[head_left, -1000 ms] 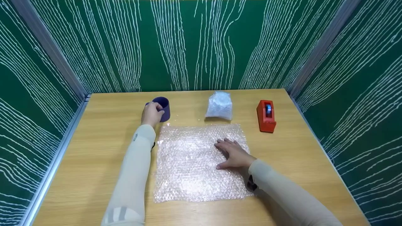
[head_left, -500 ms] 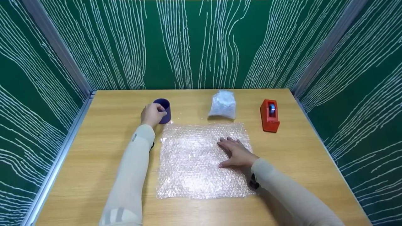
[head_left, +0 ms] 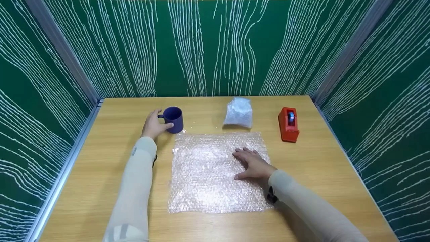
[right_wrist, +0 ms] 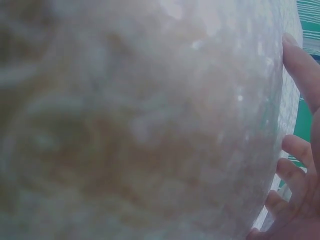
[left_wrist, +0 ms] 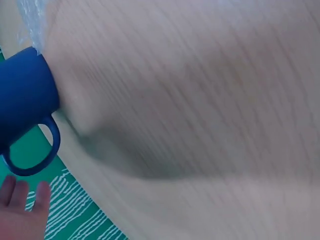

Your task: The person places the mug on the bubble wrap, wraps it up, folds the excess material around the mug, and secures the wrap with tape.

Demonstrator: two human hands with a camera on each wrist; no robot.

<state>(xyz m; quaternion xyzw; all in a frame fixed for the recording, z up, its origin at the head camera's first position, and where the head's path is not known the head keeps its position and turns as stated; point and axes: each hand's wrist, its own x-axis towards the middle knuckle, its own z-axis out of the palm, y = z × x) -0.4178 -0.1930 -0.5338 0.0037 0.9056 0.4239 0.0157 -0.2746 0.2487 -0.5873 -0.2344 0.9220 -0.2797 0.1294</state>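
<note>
- We're seeing the mug (head_left: pixel 175 119) standing upright on the table (head_left: pixel 319 174), just beside the left hand (head_left: pixel 155 125), near the back-left corner of the bubble wrap (head_left: pixel 208 174).
- Its handle (left_wrist: pixel 56 137) is pointing toward the left hand; fingers and thumb are lying apart. Thumb is overlapping the mug's side in the head view; we can't tell if it's touching.
- The right hand (head_left: pixel 252 165) is resting on the bubble wrap, fingers spread.
- We're counting one mug, one bubble wrap sheet, one wrapped bundle (head_left: pixel 238 113), one red tape dispenser (head_left: pixel 288 124), two hands.
- Mug is looking dark purple-blue from the head, brighter blue at the left wrist, plain-sided, one loop handle.
</note>
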